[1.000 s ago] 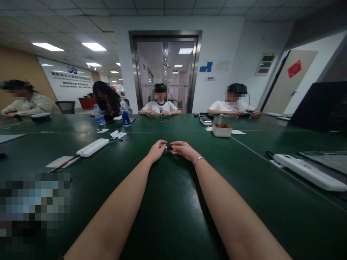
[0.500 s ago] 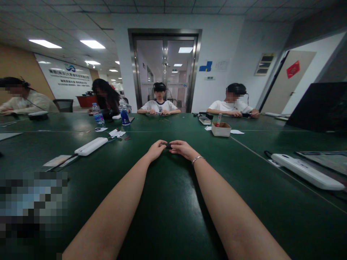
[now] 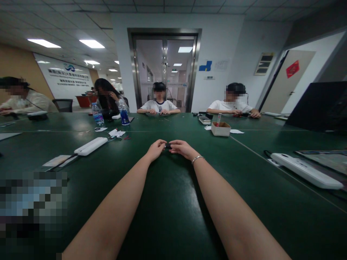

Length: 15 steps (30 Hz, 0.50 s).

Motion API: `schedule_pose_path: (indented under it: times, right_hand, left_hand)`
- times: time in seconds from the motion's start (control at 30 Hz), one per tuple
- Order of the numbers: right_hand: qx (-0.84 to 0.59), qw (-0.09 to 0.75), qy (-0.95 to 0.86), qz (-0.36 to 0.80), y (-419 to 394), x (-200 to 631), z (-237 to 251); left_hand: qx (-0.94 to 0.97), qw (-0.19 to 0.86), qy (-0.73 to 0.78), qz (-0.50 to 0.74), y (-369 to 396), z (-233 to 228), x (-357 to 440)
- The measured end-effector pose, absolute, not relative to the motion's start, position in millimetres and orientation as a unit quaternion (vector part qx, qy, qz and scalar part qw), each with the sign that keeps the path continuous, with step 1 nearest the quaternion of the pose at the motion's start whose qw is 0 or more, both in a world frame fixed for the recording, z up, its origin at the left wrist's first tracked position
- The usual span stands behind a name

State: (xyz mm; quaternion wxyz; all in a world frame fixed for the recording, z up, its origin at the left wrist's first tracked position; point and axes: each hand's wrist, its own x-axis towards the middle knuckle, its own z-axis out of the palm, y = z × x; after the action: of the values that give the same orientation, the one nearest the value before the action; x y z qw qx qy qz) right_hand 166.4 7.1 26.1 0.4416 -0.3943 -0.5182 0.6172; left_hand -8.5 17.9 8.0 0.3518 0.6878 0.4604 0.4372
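Note:
A small black object (image 3: 168,146) lies between my two hands over the green table (image 3: 170,191); it is too small to tell its kind. My left hand (image 3: 156,150) pinches its left end with thumb and fingertips. From the other side, my right hand (image 3: 182,148) has its fingers closed on the right end. A silver bracelet (image 3: 197,159) circles my right wrist. Both forearms stretch forward across the tabletop, and my fingers partly hide the object.
White power strips (image 3: 91,146) lie left and right (image 3: 306,170). Two bottles (image 3: 124,115) and paper scraps (image 3: 116,133) are ahead on the left. An open box (image 3: 221,129) stands ahead on the right, by a dark screen (image 3: 320,106). Several people sit across the table.
Slightly more of the black object shows between my fingers; my hands stay almost in place. Across the table at left, a person has raised a hand to the head.

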Motion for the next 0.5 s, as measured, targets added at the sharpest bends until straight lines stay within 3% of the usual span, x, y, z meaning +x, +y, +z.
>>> schedule_pose_path:
  times: [0.5]
  right_hand:
    - [-0.395,0.441,-0.523,0.613,7.1,166.6,26.2]
  left_hand:
    - [0.701,0.343,0.461,0.422,19.4,7.2,-9.2]
